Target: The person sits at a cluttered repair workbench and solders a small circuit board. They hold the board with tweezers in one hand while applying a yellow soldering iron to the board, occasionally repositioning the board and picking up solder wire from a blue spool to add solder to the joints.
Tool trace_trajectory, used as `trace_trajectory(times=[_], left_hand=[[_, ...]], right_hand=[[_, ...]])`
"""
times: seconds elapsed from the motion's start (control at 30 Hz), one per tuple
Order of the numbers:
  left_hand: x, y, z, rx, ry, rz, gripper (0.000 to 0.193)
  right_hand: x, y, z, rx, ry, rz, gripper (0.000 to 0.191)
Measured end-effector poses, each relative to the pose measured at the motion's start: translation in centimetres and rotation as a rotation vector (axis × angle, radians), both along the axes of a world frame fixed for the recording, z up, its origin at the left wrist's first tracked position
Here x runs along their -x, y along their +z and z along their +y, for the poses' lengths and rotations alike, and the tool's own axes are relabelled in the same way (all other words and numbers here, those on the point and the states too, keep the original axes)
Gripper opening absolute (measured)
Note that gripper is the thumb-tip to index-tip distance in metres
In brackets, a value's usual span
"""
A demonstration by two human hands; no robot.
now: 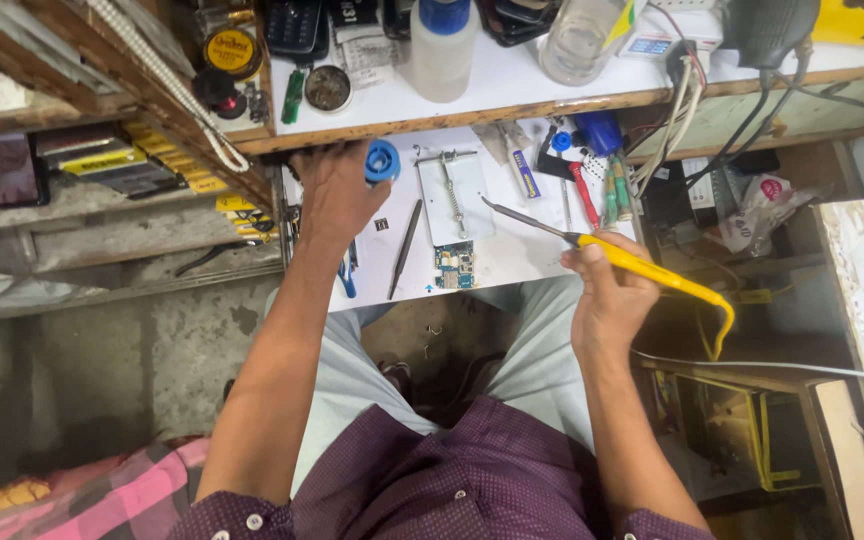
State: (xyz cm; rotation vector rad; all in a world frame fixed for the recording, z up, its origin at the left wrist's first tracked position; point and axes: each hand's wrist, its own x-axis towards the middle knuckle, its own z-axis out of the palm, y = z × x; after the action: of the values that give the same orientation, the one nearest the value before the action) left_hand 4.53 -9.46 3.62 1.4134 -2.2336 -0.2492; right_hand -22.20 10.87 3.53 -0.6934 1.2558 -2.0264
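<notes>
At the far left, a slanting wooden shelf [102,60] carries flat yellow and grey packets [122,160] stacked on their sides. Right of it, the person's left hand [337,195] reaches out over the left part of the white tabletop [512,255], its fingers spread and pointing toward the far edge, beside a small blue round spool [383,161] that lies just right of the fingertips; the grip looks released, though whether the fingertips touch anything beneath the upper shelf is hard to tell from this angle. Near the wrist, blue-handled pliers [347,275] lie at the near left edge of the tabletop. Further right lies a slim dark metal prying tool [404,250], then a silver rectangular holding plate [455,195] with a spring clamp across it, and just nearer than the plate a small blue circuit board [456,268] rests flat on the tabletop. To the right of these, the right hand [607,295] is clenched around the yellow handle of a soldering iron [632,262], whose thin metal tip points left and far, hanging above the tabletop close to the holding plate but apart from the circuit board. Beyond the hand stand a red-handled screwdriver [582,195] and green-handled tools [617,195]. On the upper white shelf [512,85] stands a translucent plastic bottle with a blue cap [444,45].
</notes>
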Motion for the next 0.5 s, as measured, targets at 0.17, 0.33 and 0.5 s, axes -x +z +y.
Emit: trace_trajectory(times=[0.17, 0.33, 0.5], left_hand=[[-0.4, 0.6, 0.7, -0.022, -0.085, 0.037, 0.065], [-0.9, 0.5, 0.7, 0.015, -0.133, 0.076, 0.055], [-1.1, 0.3, 0.5, -0.006, -0.13, 0.085, 0.053]], right_hand=[[-1.5, -1.3, -1.7, -0.072, 0.025, 0.143, 0.025], [-2.9, -2.1, -4.0, -0.014, 0.134, 0.15, 0.023], [-4.1, -2.3, -5.8, -0.034, 0.147, 0.242, 0.021]])
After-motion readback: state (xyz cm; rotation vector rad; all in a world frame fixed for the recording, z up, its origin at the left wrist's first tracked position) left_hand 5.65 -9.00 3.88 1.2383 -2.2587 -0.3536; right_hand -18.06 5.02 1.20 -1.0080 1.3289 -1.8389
